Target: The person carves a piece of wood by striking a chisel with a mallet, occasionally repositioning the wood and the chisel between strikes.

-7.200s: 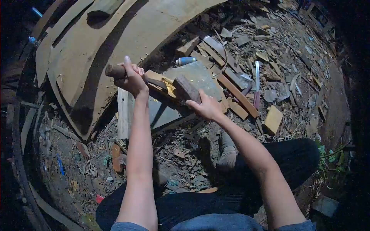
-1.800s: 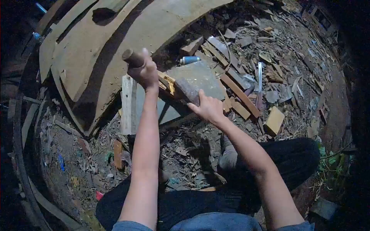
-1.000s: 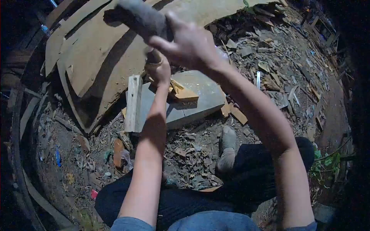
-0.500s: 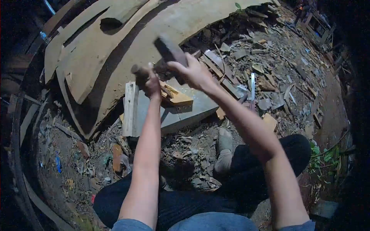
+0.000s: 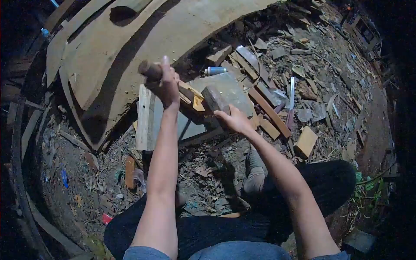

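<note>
My left hand [image 5: 167, 86] is wrapped round a tool with a thick round wooden handle [image 5: 149, 70], whose lower part is hidden by the hand. Just right of that hand, a yellow-orange wood piece [image 5: 197, 103] lies over the grey work surface [image 5: 190, 127]. My right hand [image 5: 234, 119] grips a dark block-shaped mallet [image 5: 212, 99], its head close to the right side of the wood piece. A pale upright block [image 5: 145, 119] stands at the left end of the work surface.
Large curved wood slabs [image 5: 104, 60] lie at the upper left. To the right are a blue can [image 5: 216, 70], a reddish wood strip [image 5: 271, 112], a handsaw-like blade [image 5: 292, 93] and a wood block [image 5: 306, 142]. Wood scraps litter the ground.
The mallet in my right hand has come down and right, from above the left hand to beside the wood piece. My left hand has shifted slightly up and left, still holding the handled tool.
</note>
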`<state>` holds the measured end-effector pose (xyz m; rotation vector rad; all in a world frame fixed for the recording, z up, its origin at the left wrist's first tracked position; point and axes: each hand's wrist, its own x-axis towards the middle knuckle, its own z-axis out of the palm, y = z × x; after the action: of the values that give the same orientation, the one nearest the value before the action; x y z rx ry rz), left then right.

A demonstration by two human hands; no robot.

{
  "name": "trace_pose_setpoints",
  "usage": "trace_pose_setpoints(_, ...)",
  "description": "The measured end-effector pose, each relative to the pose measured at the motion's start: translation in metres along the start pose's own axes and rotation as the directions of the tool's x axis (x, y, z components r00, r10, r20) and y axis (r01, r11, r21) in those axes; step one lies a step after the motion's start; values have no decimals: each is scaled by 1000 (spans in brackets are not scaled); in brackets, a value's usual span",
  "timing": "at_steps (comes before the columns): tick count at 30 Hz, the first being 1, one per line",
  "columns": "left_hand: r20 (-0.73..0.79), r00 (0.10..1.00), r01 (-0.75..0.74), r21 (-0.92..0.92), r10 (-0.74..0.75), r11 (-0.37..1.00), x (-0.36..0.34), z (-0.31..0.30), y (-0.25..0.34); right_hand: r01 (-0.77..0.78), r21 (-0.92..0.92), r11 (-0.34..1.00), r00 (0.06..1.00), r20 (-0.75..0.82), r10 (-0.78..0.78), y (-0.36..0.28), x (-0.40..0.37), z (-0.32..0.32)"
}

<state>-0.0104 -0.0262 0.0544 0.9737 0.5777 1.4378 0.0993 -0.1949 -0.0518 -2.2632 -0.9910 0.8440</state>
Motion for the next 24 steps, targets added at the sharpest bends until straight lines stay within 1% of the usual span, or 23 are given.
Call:
trace_pose_setpoints(1,0,1000,4,8,-4,1000,-4,7,4,3,-8,1000,1000,-3,-3,-2,-3,-1)
trace_pose_setpoints(3,99,995,-19,79,11,997,-11,18,6,-3,-11,1000,1000,-5,2,-4,-7,0)
trace_pose_setpoints(4,111,993,17,68,-25,998,-8,16,-2,3,9,1000,1000,-13,-3,-3,-8,1)
trace_pose_setpoints(6,143,989,20,88,-33,996,-11,17,-8,4,30,1000,1000,-25,-3,-3,-9,0)
trace_pose_setpoints(7,171,985,15,107,-34,994,-12,17,-10,0,37,999,1000,-5,1,-3,-8,-1)
trace_pose_setpoints(8,173,984,17,108,-36,994,-11,17,-13,-4,45,999,1000,16,3,-3,-8,-1)
trace_pose_setpoints(10,149,986,-99,212,68,972,-11,14,-20,17,53,998,1000,0,-17,6,-2,5)
trace_pose_setpoints(11,149,987,-98,214,67,972,-8,10,-24,39,59,997,999,-15,-39,5,-1,6)
trace_pose_setpoints(13,127,991,-66,216,39,974,-2,0,-33,32,56,998,999,1,-32,5,-2,4)
trace_pose_setpoints(17,148,989,-43,166,18,985,0,4,-14,2,17,1000,1000,25,-2,2,-2,3)
trace_pose_setpoints(19,51,999,-2,104,-4,995,6,0,-6,1,0,1000,1000,2,-1,3,-4,3)
trace_pose_setpoints(20,-24,998,64,80,-63,995,7,0,4,3,-11,1000,1000,-16,-3,2,-4,4)
trace_pose_setpoints(21,-70,998,2,63,2,998,14,-2,7,6,-8,1000,1000,-14,-6,4,-3,5)
trace_pose_setpoints(23,-129,992,-13,5,13,1000,22,-9,8,25,20,1000,1000,-2,-25,6,-2,6)
trace_pose_setpoints(24,-130,991,-13,7,14,1000,22,-12,4,25,21,999,1000,0,-25,6,-2,6)
